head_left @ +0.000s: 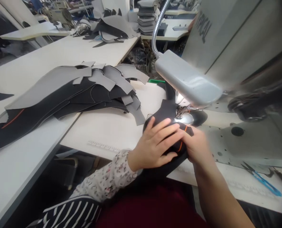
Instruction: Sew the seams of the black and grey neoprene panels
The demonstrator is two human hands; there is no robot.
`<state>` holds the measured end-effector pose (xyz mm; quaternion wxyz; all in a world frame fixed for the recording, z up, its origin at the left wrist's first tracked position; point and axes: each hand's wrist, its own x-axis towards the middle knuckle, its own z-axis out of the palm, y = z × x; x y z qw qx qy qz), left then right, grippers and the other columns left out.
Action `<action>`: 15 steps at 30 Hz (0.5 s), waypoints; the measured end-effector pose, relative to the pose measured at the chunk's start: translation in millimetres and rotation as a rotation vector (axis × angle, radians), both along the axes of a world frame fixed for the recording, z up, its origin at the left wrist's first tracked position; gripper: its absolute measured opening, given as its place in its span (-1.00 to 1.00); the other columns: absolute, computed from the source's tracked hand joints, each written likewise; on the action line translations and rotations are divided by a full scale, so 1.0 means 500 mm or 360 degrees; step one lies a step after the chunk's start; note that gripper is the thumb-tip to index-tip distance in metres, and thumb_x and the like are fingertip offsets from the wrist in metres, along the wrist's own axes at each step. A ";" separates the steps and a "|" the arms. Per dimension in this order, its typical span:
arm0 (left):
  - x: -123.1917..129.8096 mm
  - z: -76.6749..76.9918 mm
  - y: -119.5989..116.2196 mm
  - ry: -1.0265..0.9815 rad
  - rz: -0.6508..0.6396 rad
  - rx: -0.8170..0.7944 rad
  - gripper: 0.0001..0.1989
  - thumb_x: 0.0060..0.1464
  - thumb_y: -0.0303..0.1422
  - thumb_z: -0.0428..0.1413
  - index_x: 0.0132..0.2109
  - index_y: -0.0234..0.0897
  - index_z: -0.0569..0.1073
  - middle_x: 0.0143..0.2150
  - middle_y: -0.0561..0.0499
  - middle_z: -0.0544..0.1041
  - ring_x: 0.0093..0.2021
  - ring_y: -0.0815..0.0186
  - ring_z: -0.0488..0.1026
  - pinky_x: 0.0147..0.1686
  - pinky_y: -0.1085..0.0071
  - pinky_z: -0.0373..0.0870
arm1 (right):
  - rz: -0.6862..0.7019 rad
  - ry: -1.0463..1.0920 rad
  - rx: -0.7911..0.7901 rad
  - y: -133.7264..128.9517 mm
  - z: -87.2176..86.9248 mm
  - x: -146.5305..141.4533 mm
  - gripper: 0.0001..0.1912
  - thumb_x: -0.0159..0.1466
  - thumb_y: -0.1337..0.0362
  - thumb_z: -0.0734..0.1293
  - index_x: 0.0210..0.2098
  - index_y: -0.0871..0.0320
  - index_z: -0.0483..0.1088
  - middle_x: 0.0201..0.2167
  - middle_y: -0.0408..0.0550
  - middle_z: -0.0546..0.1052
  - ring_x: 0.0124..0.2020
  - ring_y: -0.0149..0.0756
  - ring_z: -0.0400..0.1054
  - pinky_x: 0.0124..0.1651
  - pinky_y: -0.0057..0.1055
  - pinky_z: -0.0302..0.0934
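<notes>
Entry, one workstation at a sewing machine. We record a left hand (155,142), fingers spread and lying flat on a black fabric panel (163,114) with an orange stripe (180,146). We record a right hand (196,145), pressed against the panel's near edge beside the left hand; it is blurred, so we cannot tell whether it pinches.

The panel sits on the machine bed (226,142), directly under a steel presser foot (185,116), lit by a grey machine lamp (186,77) on a gooseneck (159,28). Above and right stands the sewing machine head (226,41).

To the left, we list a white work table (103,133) carrying an overlapping pile of black panels with grey facing (84,90). Beyond it, we list a second pile of panels (112,28) and a stack of cut pieces (145,15). Blue-handled thread snips (262,180) lie at the right, near the bed's front edge. A floral sleeve (107,174) covers the left forearm.
</notes>
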<state>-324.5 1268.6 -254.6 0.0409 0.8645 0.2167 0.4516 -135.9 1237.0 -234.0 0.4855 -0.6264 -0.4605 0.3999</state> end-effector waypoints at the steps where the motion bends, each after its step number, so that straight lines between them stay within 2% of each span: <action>1: 0.003 -0.002 0.006 0.0142 -0.0039 0.0060 -0.39 0.26 -0.25 0.19 0.36 -0.38 0.27 0.33 -0.20 0.41 0.44 0.08 0.22 0.53 -0.01 -0.18 | 0.0039 -0.0133 0.0015 0.001 0.000 0.004 -0.65 0.16 0.01 0.46 -0.33 0.21 0.51 -0.38 -0.11 0.52 -0.35 -0.32 0.38 -0.32 -0.45 0.28; 4: 0.018 -0.017 0.030 0.0231 -0.0035 0.0037 -0.51 0.36 -0.35 0.04 0.35 -0.41 0.26 0.34 -0.19 0.41 0.42 0.17 0.26 0.52 0.06 -0.11 | 0.0025 -0.0557 0.0132 -0.005 0.001 0.013 -0.69 0.24 0.01 0.38 -0.19 0.09 0.55 -0.24 -0.13 0.58 -0.23 -0.21 0.45 -0.20 -0.32 0.29; 7: 0.032 -0.025 0.048 0.0172 -0.0034 0.0049 -0.57 0.36 -0.45 -0.02 0.32 -0.40 0.30 0.30 -0.19 0.44 0.41 0.15 0.27 0.49 0.04 0.02 | -0.0197 -0.0824 0.0333 -0.015 -0.003 0.017 -0.67 0.27 -0.01 0.39 -0.06 0.00 0.51 -0.16 -0.13 0.58 -0.15 -0.16 0.47 -0.11 -0.24 0.30; 10: 0.045 -0.019 0.051 0.0110 -0.0015 0.0065 -0.60 0.35 -0.49 -0.02 0.28 -0.45 0.33 0.22 -0.24 0.48 0.39 0.09 0.31 0.47 0.04 0.10 | -0.0380 -0.0847 0.0444 -0.018 -0.006 0.017 -0.61 0.27 0.02 0.42 0.06 -0.07 0.45 -0.16 -0.15 0.58 -0.12 -0.20 0.48 -0.07 -0.25 0.32; 15: 0.057 -0.011 0.048 0.0079 -0.0007 0.0064 -0.62 0.37 -0.49 -0.03 0.28 -0.40 0.34 0.19 -0.21 0.50 0.39 0.05 0.31 0.44 -0.04 0.14 | -0.0403 -0.0727 0.0494 -0.006 -0.006 0.020 -0.75 0.31 0.10 0.42 -0.04 -0.02 0.50 -0.07 -0.16 0.58 -0.02 -0.23 0.48 0.00 -0.30 0.35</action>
